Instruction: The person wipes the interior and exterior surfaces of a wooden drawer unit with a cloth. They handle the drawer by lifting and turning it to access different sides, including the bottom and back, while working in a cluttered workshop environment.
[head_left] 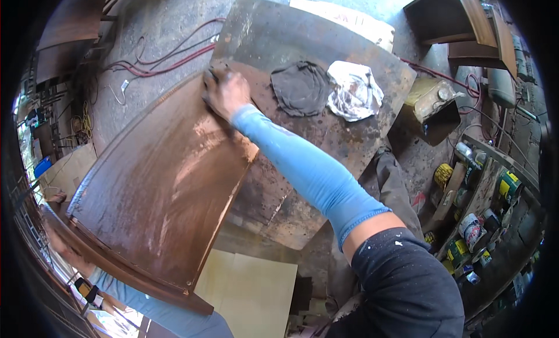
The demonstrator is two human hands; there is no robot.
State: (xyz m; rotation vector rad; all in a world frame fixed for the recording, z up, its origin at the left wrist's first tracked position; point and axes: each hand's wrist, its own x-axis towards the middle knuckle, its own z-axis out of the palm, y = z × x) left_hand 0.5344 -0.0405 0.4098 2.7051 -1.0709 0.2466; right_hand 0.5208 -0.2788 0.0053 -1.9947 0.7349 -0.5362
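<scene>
A brown wooden panel [145,181] with a raised trim along its near edge lies tilted across the left side, its far end on a stained worktable [303,157]. Beside the panel's far corner, my right hand [226,93] presses down on the surface, fingers bent over what looks like a dark, stain-soaked rag. Streaks of lighter, reddish wood run below that hand. At the panel's near left end my left hand [65,240] holds it from the outer side; the trim hides part of its fingers. A crumpled dark cloth [300,88] and a white stained cloth [354,91] lie on the table.
A square metal can [428,108] stands off the table's right edge. Several paint cans [460,252] crowd a wooden rack at the lower right. Red hoses [169,69] cross the floor. Wooden cabinet pieces [454,23] sit at the far right; a pale board [250,285] lies below the panel.
</scene>
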